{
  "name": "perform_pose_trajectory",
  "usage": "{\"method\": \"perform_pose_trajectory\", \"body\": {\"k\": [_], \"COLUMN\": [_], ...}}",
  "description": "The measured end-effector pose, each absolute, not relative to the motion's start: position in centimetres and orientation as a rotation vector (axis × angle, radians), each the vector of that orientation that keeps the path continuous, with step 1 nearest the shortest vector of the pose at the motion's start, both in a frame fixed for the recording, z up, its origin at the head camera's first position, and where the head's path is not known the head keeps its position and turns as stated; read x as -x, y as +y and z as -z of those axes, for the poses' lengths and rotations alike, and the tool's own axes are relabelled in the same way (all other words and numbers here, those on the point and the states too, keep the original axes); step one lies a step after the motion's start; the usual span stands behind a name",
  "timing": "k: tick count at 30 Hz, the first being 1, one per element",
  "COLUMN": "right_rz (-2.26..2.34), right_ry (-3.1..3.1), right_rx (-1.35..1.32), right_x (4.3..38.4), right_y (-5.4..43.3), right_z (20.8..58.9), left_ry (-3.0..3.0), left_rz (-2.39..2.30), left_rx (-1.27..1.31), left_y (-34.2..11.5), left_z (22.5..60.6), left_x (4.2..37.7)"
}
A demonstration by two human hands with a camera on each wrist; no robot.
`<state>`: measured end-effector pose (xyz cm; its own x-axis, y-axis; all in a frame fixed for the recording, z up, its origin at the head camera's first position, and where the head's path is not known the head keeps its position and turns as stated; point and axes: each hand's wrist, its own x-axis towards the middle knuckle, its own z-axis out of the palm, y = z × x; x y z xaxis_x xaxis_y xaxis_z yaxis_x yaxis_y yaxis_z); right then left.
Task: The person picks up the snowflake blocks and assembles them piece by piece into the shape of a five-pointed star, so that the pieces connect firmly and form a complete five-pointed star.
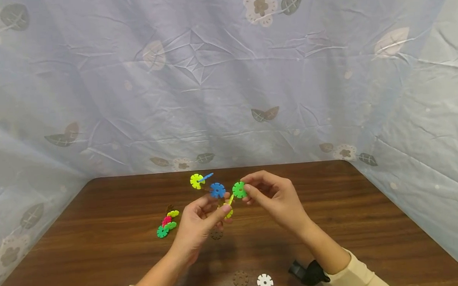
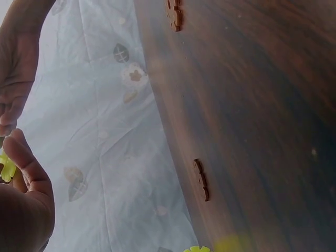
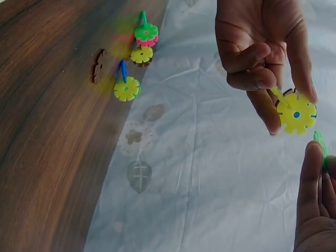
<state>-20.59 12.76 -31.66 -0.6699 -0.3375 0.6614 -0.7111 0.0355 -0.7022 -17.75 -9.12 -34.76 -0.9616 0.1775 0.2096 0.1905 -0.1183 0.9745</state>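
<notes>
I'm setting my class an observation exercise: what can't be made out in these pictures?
Head: part of a yellow disc, behind the left fingers.
Right wrist: face of the green disc, edge-on, partly behind the right fingers.
Left wrist: rest of a brown piece, cut off by the top edge; yellow piece, by the bottom.
</notes>
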Motion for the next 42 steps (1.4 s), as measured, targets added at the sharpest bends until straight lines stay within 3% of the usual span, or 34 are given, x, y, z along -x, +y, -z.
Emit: {"method": "perform_pose_trajectory", "body": {"k": [42], "right_rz": [-1.651], "right_ry": [-1.913], "right_rx": [-1.111], "right_x": [19.7], "right_y": [11.5], "right_z": [32.7], "left_ry": [-2.046], "left_rz": [2.339], "left_rx": [0.419], "left_y": [-8.9], "left_z": [34.5], "left_x": [17.1]}}
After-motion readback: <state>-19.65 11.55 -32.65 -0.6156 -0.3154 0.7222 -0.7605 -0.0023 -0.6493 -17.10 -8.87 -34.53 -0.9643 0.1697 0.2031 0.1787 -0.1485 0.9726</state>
